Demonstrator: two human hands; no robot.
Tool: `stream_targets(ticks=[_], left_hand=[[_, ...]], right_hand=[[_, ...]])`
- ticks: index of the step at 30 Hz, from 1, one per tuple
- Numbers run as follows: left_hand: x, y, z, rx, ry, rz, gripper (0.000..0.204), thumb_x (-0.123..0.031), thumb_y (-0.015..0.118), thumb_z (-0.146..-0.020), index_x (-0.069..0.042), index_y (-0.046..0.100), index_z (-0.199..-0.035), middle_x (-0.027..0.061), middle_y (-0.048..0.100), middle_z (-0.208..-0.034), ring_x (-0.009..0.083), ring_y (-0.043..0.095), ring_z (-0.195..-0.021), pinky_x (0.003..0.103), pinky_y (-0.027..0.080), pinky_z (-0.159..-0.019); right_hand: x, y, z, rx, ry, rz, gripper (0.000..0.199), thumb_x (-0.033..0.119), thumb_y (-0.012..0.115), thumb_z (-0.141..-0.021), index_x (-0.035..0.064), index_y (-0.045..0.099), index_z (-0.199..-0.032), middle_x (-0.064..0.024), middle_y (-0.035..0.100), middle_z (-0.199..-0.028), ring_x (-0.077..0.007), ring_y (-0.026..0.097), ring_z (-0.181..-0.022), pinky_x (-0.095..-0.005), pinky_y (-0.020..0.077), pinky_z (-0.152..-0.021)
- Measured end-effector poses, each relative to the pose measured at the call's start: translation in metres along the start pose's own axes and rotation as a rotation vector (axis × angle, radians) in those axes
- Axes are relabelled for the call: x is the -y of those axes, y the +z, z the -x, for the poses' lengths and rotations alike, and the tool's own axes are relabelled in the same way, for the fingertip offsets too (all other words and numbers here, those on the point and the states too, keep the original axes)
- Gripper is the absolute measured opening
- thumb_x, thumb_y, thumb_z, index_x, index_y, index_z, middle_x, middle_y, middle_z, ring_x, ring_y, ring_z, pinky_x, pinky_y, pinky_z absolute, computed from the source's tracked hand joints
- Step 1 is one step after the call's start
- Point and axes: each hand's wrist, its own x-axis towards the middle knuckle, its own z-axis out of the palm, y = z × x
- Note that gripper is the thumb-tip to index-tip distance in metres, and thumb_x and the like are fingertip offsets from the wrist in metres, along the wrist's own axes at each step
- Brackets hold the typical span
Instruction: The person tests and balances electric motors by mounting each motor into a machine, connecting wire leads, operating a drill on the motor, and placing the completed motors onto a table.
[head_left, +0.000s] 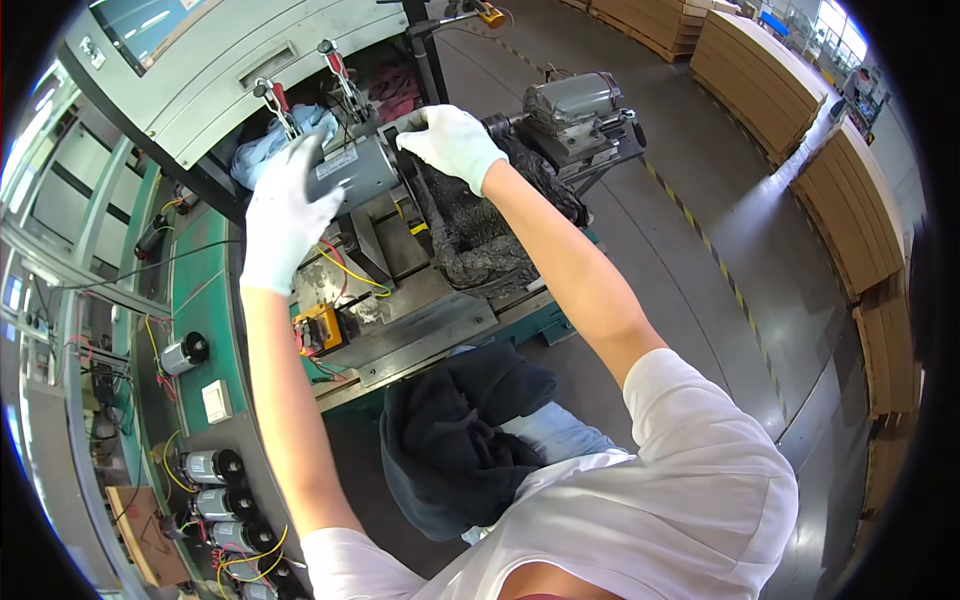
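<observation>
Gloved left hand (283, 215) and right hand (452, 143) clasp a grey motor (358, 168) at the workbench's (425, 325) far edge, w/ red-handled clamps (305, 85) behind, yellow wires (350, 270) below.

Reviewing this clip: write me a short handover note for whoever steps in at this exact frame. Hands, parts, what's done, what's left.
Left hand: gloved, wrapped around the near end of the grey cylindrical motor.
Right hand: gloved, gripping the motor's far end.
The motor sits in the fixture on the green bench, red-handled toggle clamps standing behind it; its yellow and red wires hang loose.
Done: motor in both hands at the fixture.
Left: whether it is seated or clamped cannot be told. More motors lie lower left.
</observation>
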Motion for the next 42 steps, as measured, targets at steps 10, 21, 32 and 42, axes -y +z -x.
stream_targets(ticks=[10,21,32,42], left_hand=[[0.011,0.06,-0.023,0.117,0.069,-0.333,0.086,-0.032,0.082,-0.062,-0.009,0.054,-0.141,0.0159,0.067,-0.114,0.0331,0.066,-0.107,0.041,0.054,-0.093],[0.007,0.043,-0.011,-0.161,0.025,-0.261,0.079,-0.045,0.082,-0.071,-0.01,0.056,-0.137,0.0142,0.067,-0.126,0.0307,0.065,-0.118,0.041,0.054,-0.098],[0.045,-0.094,0.109,-0.58,-0.417,-0.213,0.079,-0.041,0.096,-0.064,-0.005,0.061,-0.125,0.0146,0.075,-0.109,0.0288,0.073,-0.098,0.04,0.056,-0.088],[0.22,-0.202,0.306,-0.325,-0.801,-0.642,0.083,-0.049,0.088,-0.069,-0.013,0.057,-0.136,0.015,0.072,-0.12,0.034,0.07,-0.11,0.043,0.055,-0.094]], right_hand=[[0.028,-0.029,0.045,-0.066,-0.156,-0.14,0.037,0.037,0.059,-0.097,0.0027,0.071,-0.105,-0.0237,0.071,-0.109,-0.0412,0.066,-0.107,-0.0469,0.0516,-0.093],[-0.023,-0.125,0.2,-0.017,0.034,-0.308,0.014,0.012,0.057,-0.101,-0.0009,0.06,-0.105,-0.0065,0.059,-0.08,-0.0117,0.053,-0.073,-0.0283,0.0471,-0.07],[-0.056,-0.135,0.265,-0.032,0.324,-0.459,0.015,0.014,0.049,-0.107,0.0025,0.058,-0.106,0.001,0.054,-0.09,-0.007,0.05,-0.08,-0.0234,0.0427,-0.072],[-0.037,-0.051,0.26,0.095,0.26,-0.375,0.015,0.017,0.046,-0.108,0.0056,0.056,-0.11,0.0006,0.054,-0.092,-0.0078,0.051,-0.083,-0.0237,0.0425,-0.073]])
